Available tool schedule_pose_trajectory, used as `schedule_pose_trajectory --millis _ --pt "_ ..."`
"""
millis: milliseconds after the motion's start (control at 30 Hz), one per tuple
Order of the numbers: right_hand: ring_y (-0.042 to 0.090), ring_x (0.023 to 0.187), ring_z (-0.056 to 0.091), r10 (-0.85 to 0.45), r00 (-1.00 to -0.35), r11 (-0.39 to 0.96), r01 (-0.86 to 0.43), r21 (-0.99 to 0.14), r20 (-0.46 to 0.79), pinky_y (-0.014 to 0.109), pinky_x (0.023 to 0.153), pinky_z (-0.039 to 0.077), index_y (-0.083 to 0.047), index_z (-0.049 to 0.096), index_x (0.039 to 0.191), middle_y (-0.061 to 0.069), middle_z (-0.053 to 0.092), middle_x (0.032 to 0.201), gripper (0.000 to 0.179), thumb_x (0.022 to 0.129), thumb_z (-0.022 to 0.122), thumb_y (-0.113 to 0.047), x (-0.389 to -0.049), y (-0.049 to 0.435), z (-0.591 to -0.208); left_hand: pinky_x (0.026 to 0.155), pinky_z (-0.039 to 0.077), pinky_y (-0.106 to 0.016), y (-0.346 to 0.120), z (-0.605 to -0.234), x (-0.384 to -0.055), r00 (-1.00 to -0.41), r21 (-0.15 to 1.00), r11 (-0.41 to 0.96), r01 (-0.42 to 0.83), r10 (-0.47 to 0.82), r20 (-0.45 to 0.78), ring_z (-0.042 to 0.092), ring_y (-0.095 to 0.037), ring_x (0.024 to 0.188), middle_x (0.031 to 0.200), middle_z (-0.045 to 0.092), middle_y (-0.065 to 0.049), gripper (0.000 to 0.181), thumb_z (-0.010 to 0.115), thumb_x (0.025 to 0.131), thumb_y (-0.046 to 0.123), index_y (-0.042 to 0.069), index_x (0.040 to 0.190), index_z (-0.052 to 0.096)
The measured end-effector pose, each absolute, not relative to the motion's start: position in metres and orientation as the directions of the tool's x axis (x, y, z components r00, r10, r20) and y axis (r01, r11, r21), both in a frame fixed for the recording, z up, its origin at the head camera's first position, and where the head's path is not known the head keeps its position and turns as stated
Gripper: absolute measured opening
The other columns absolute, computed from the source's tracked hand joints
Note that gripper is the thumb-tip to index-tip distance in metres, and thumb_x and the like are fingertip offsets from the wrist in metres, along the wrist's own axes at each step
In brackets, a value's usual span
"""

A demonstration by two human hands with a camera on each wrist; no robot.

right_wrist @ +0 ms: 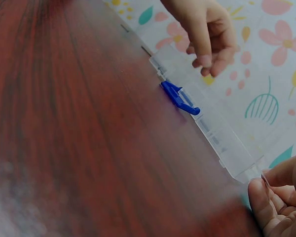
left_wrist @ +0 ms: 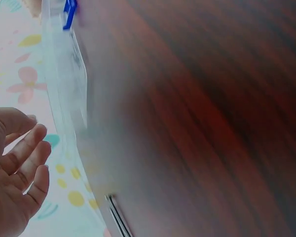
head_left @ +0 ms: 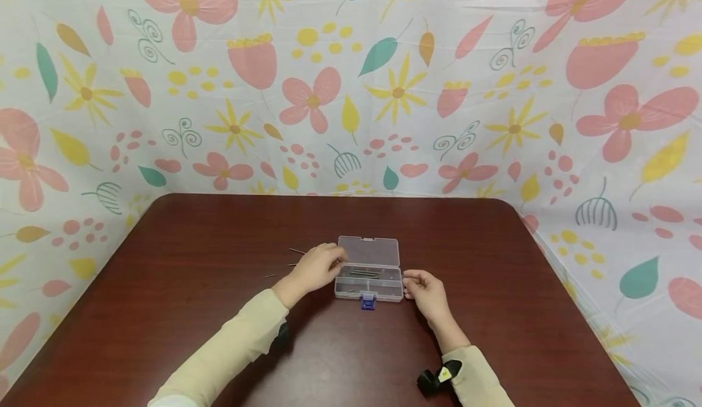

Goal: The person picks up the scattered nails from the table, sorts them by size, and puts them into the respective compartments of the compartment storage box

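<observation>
A clear plastic compartment box [head_left: 368, 298] stands on the table with its lid [head_left: 368, 251] raised at the back. Its blue latch [head_left: 368, 302] hangs down at the front. Thin metal rods [head_left: 364, 273] lie in the rear compartment. Over the box's left side is my left hand [head_left: 320, 265], its fingers loosely bent; in the left wrist view nothing shows between thumb and fingertips. At the right end, my right hand [head_left: 425, 294] pinches the box's edge between thumb and fingers, as the right wrist view shows.
To the left of the box, several thin metal rods [head_left: 297, 251] lie on the dark wooden table [head_left: 219, 236]. A floral cloth [head_left: 351, 90] hangs behind the table and along its sides.
</observation>
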State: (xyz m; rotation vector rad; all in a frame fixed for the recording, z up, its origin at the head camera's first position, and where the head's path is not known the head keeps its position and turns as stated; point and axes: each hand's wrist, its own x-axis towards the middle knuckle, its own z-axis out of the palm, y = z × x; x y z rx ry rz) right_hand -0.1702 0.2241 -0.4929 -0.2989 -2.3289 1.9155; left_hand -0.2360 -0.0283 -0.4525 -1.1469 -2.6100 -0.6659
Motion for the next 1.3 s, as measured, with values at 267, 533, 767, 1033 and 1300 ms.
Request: schedule_pose_trajectory --millis 267,533,767,1033,1300 --pt "0.005 0.065 0.059 0.216 -0.976 0.187 0.081 -0.979 -0.040 0.017 0.060 0.052 0.015 0.059 0.110 0.019 0.067 0.090 0.023 0.089 0.054 0.008 -0.170 0.224 -0.492 0.074 0.052 -0.034 -0.055 -0.450 -0.244 -0.748 0.368 0.652 0.663 0.557 0.361 0.062 -0.020 0.084 0.089 0.065 -0.005 0.010 0.067 0.085 0.005 0.007 0.094 0.067" --pt "0.006 0.066 0.059 0.210 -0.976 0.190 0.092 -0.978 -0.051 0.017 0.061 0.052 0.015 0.058 0.113 0.020 0.067 0.092 0.025 0.090 0.056 0.005 -0.170 0.225 -0.492 0.073 0.053 -0.036 -0.075 -0.452 -0.251 -0.825 0.442 0.697 0.565 0.465 0.321 0.064 -0.023 0.084 0.089 0.063 -0.007 0.011 0.068 0.084 0.003 0.005 0.094 0.065" --pt "0.005 0.065 0.058 0.216 -0.975 0.184 0.086 -0.979 -0.045 0.017 0.060 0.052 0.016 0.058 0.111 0.017 0.067 0.089 0.024 0.090 0.055 0.007 -0.169 0.224 -0.492 0.078 0.052 -0.039 -0.083 -0.459 -0.252 -0.877 0.501 0.721 0.479 0.426 0.224 0.062 -0.025 0.087 0.091 0.062 -0.009 0.011 0.068 0.083 0.003 0.003 0.093 0.064" --pt "0.004 0.064 0.058 0.220 -0.975 0.184 0.084 -0.979 -0.043 0.017 0.059 0.051 0.015 0.059 0.111 0.016 0.067 0.087 0.023 0.089 0.056 0.006 -0.170 0.222 -0.493 0.078 0.051 -0.039 -0.086 -0.465 -0.251 -0.918 0.491 0.782 0.384 0.381 0.112 0.060 -0.024 0.087 0.090 0.061 -0.008 0.011 0.070 0.083 0.005 0.004 0.093 0.065" --pt "0.004 0.065 0.058 0.218 -0.975 0.185 0.088 -0.979 -0.047 0.017 0.060 0.052 0.015 0.058 0.112 0.016 0.067 0.088 0.025 0.090 0.056 0.005 -0.170 0.223 -0.492 0.074 0.052 -0.037 -0.083 -0.465 -0.250 -0.914 0.449 0.801 0.396 0.391 0.107 0.061 -0.024 0.082 0.086 0.062 -0.008 0.006 0.071 0.082 0.004 0.005 0.085 0.066"
